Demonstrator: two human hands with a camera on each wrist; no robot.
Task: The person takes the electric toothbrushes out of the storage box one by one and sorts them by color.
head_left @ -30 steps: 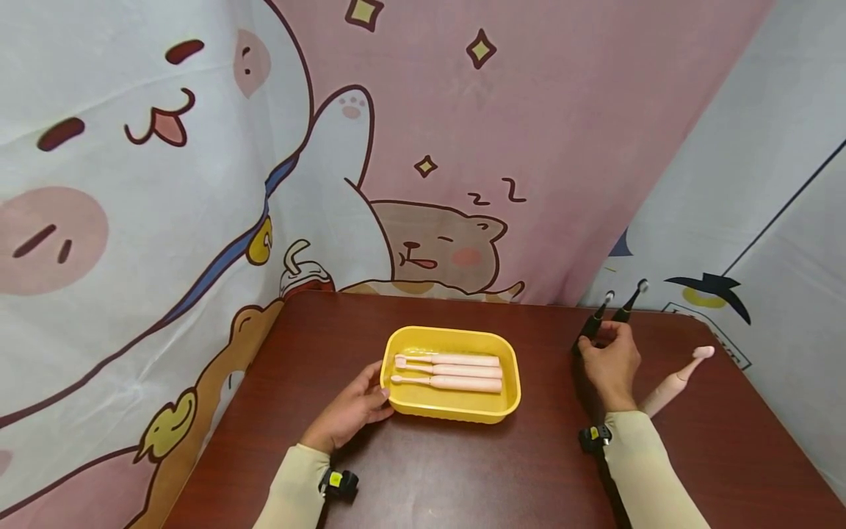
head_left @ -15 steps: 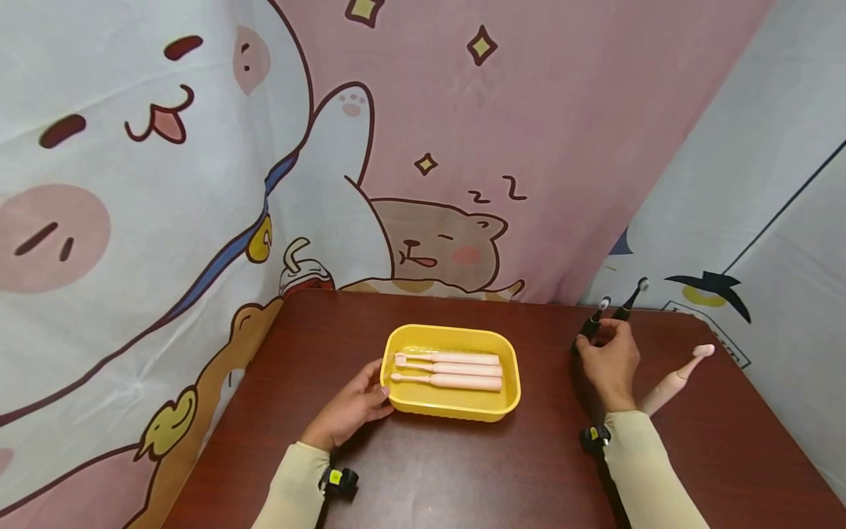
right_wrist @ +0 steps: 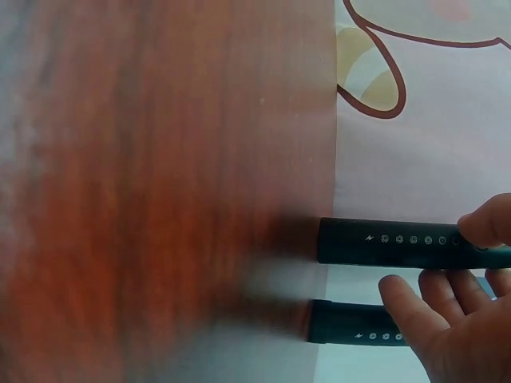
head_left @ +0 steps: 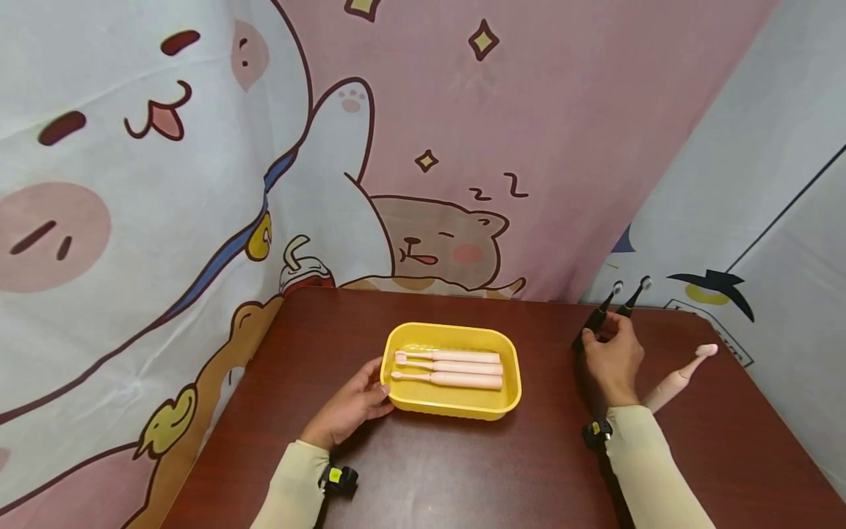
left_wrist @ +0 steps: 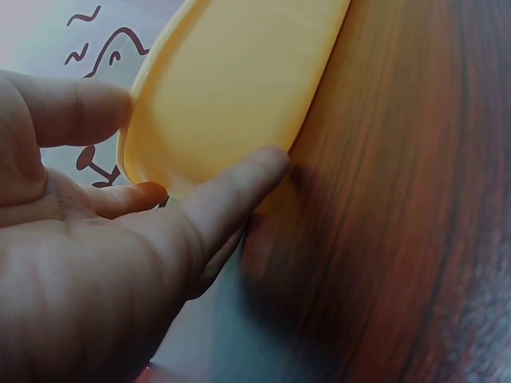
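In the head view, my left hand (head_left: 353,404) holds the left end of a yellow plastic basket (head_left: 456,408); the left wrist view shows its digits spread around the basket's rounded corner (left_wrist: 239,88). Three pink electric toothbrushes (head_left: 465,367) lie side by side inside, heads to the left. At the far right of the table, my right hand (head_left: 615,360) pinches a black electric toothbrush (head_left: 596,320) between thumb and fingers. Its handle (right_wrist: 383,242) is upright, with the base at the tabletop. A second black toothbrush (head_left: 633,300) stands beside it, partly hidden by my fingers.
Another pink electric toothbrush (head_left: 674,386) stands to the right of my right forearm, its lower part hidden by the sleeve. The brown wooden table (head_left: 463,470) ends at a printed cartoon cloth (head_left: 555,147) behind and along the sides.
The held black toothbrush leaned slightly left half a second ago; now its head is farther right and higher, closer to the second one. My left hand and the basket have hardly moved.
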